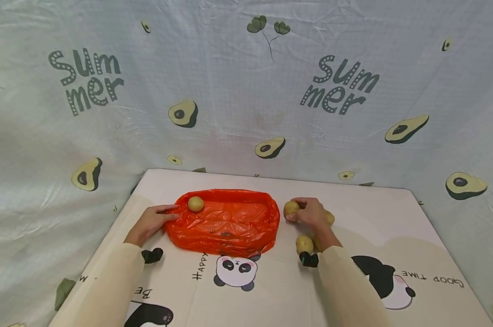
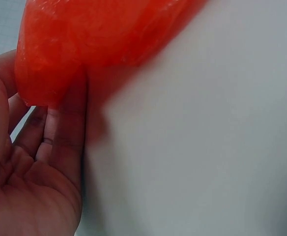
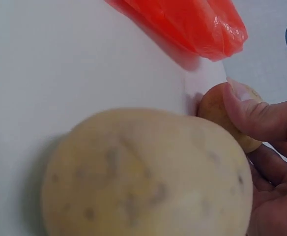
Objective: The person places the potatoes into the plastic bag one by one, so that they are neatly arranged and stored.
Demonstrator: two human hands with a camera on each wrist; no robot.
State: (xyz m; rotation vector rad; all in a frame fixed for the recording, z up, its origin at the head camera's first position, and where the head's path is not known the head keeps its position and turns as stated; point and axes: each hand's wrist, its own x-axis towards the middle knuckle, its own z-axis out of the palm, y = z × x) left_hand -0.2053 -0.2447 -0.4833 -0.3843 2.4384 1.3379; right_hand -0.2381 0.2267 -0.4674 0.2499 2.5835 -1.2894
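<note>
A red plastic bag (image 1: 226, 236) lies on the table with its wide mouth spread into a rounded oblong. One potato (image 1: 195, 204) sits inside it at the far left. My left hand (image 1: 152, 221) holds the bag's left edge, and the left wrist view shows the thumb and fingers on either side of the red plastic (image 2: 84, 39). To the right of the bag, my right hand (image 1: 312, 213) grips a potato (image 3: 215, 105) between thumb and fingers. A larger-looking potato (image 3: 143, 172) fills the front of the right wrist view.
Other potatoes lie around my right hand: one potato (image 1: 330, 218) partly behind it, and another potato (image 1: 304, 244) beside the right wrist strap. The panda-print tablecloth (image 1: 279, 290) covers the table. A hanging cloth (image 1: 230, 81) with avocado prints surrounds the back and sides.
</note>
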